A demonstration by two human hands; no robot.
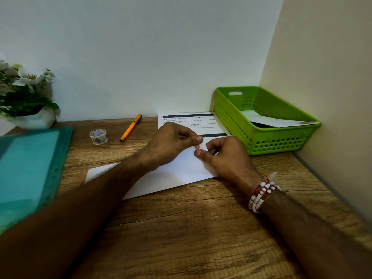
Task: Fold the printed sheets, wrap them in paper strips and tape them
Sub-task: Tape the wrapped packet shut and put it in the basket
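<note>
Your left hand [171, 143] and right hand [227, 158] meet over the middle of the table [181, 228], fingers curled. Between them they pinch a pink tape piece [197, 147]: the left thumb and forefinger hold its upper end, the right thumb and forefinger its lower end. It is too small to tell whether it already touches the paper. Under both hands a white sheet [177, 174] lies flat on the table, blank side up, with your left forearm crossing its near left corner. Just behind it, against the wall, lies a printed sheet [187, 119] with a dark header bar, partly covered by your left hand. The green basket [281, 141] sits in the right corner, just beside the printed sheet, and holds a folded paper [275, 121]. To the left of your hands, well apart from them, the tape roll [98, 136] stands near an orange pen [130, 127]. A teal folder [30, 168] lies at the left edge with a flower pot [34, 119] behind it. A bead bracelet [261, 195] circles your right wrist.
</note>
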